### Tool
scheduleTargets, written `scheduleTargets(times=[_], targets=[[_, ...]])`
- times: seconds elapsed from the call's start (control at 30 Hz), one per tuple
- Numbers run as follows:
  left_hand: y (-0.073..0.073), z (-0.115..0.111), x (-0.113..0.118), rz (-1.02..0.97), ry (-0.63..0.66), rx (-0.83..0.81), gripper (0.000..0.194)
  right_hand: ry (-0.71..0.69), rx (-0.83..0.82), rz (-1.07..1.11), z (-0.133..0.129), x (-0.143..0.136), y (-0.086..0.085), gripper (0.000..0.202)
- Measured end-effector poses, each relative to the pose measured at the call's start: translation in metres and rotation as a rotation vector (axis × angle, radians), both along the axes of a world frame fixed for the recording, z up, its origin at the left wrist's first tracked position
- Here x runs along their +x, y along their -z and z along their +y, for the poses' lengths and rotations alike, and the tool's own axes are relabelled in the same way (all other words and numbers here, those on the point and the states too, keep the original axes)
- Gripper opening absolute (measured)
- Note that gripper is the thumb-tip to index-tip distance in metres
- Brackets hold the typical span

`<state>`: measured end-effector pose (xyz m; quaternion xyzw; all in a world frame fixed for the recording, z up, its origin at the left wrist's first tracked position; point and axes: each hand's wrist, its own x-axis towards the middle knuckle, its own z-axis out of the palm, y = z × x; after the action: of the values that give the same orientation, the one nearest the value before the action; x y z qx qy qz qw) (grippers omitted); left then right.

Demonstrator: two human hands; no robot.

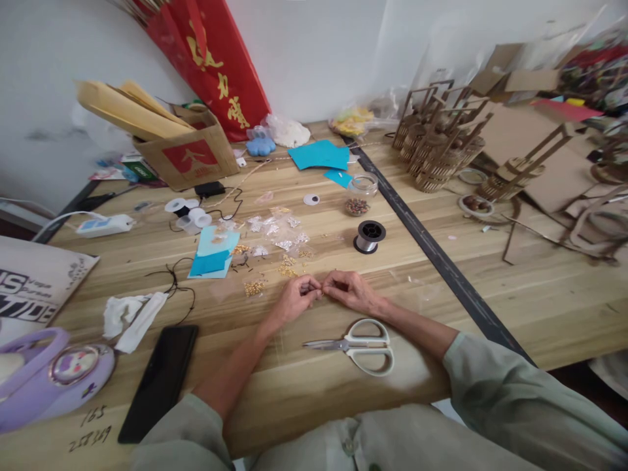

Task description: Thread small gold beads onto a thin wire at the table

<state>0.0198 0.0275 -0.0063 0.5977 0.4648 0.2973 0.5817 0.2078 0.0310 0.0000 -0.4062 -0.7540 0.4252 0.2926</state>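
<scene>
My left hand and my right hand meet fingertip to fingertip over the wooden table. The fingers of both are pinched together; whatever lies between them is too small to make out. Just below my right hand lie scissors with white handles, their blades pointing left. A spool of silvery wire stands beyond my right hand. Gold beads lie in a small heap left of my left hand, with more gold pieces and small clear bags behind.
A glass jar of beads stands farther back. Blue cards, a black phone and a purple item are at left. Small wooden baskets stand back right, past a black strip. A cardboard box is back left.
</scene>
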Motion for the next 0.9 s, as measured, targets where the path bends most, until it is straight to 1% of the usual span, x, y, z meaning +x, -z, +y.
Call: scheduleTargets(times=[0.2, 0.37, 0.6, 0.73, 0.9], targets=[[-0.0007, -0.0002, -0.0009, 0.020, 0.008, 0.013, 0.012, 0.010, -0.022, -0.008, -0.0006, -0.0006, 0.0004, 0.016], [-0.0012, -0.0007, -0.0004, -0.001, 0.001, -0.001, 0.014, -0.004, -0.007, -0.024, 0.0012, 0.0005, 0.0023, 0.018], [-0.0026, 0.0001, -0.0031, -0.051, 0.005, -0.028, 0.020, 0.032, -0.020, -0.021, 0.0023, 0.0006, 0.0083, 0.019], [-0.0022, -0.0001, -0.0037, -0.067, 0.002, -0.046, 0.023, 0.040, 0.057, -0.037, 0.0016, 0.0002, 0.0083, 0.017], [-0.0014, -0.0001, -0.0035, -0.070, 0.016, -0.027, 0.027, 0.031, 0.162, -0.057, 0.0030, 0.0010, 0.0092, 0.017]])
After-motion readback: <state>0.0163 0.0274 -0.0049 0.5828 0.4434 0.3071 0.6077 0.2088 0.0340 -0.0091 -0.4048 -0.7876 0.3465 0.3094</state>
